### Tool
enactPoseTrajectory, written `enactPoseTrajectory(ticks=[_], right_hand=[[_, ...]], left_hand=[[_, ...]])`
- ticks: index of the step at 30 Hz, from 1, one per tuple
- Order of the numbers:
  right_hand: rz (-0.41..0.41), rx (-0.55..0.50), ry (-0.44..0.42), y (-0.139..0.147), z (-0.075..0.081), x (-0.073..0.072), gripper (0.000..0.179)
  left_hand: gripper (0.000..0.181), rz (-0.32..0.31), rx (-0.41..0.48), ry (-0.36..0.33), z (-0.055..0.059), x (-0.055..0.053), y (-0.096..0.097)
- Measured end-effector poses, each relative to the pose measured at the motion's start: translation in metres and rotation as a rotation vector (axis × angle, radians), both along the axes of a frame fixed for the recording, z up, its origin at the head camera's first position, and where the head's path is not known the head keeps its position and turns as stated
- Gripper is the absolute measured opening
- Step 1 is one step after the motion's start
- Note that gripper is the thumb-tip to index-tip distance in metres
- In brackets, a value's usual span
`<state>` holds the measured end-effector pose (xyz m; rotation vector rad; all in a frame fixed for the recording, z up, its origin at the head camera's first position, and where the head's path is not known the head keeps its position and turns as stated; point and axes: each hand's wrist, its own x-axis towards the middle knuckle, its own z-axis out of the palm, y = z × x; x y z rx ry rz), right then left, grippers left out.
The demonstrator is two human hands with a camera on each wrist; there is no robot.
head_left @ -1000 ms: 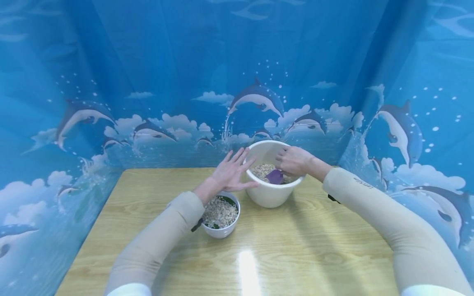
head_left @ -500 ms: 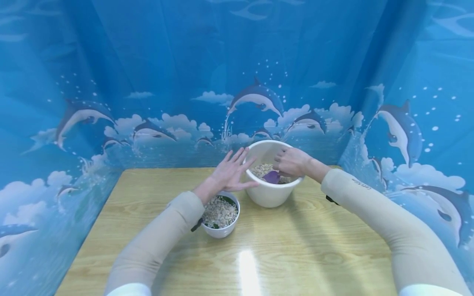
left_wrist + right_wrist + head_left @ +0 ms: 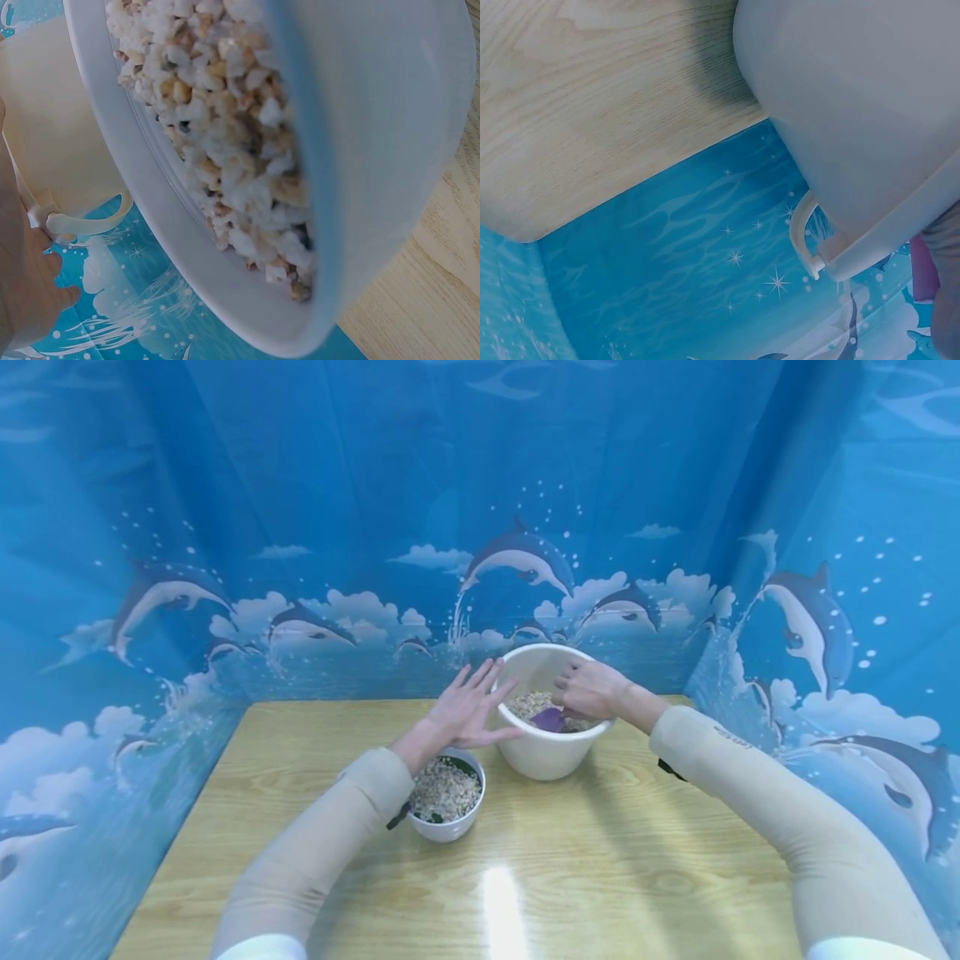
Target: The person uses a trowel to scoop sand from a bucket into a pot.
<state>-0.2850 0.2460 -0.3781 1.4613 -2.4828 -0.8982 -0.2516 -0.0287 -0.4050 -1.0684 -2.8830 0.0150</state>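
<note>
A purple scoop dips into pale gravel inside a white bucket. My right hand grips the scoop's handle above the gravel, fingers curled; the right wrist view shows part of the purple handle beside the hand. On the bucket's left rim rests my left hand, its fingers spread and straight. Under the left wrist stands a smaller white bowl, filled with mixed gravel and some dark green at its edge. The scoop's blade is partly buried.
Both containers stand on a wooden table, the bucket near the far edge. A blue dolphin-print curtain hangs behind and at both sides. A curved white handle hangs from the bucket's rim.
My right hand and the scoop have shifted slightly left within the bucket. The left hand, the bucket and the bowl stay where they were.
</note>
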Motion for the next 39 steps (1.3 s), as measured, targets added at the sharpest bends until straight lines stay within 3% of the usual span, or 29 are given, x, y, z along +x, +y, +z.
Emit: enactPoseTrajectory(ticks=[6, 19, 39], right_hand=[[0.032, -0.052, -0.007, -0.0057, -0.0031, 0.0031, 0.023], [-0.024, -0.101, -0.061, -0.0050, -0.0037, 0.0041, 0.021], [-0.029, -0.148, -0.089, -0.0058, -0.0053, 0.0040, 0.018]], left_hand=[[0.098, 0.000, 0.004, 0.006, -0.0012, -0.0011, 0.0000], [0.099, 0.001, 0.007, 0.011, -0.0018, -0.0016, 0.0001], [0.099, 0.002, 0.005, 0.007, -0.0018, -0.0016, 0.0003]])
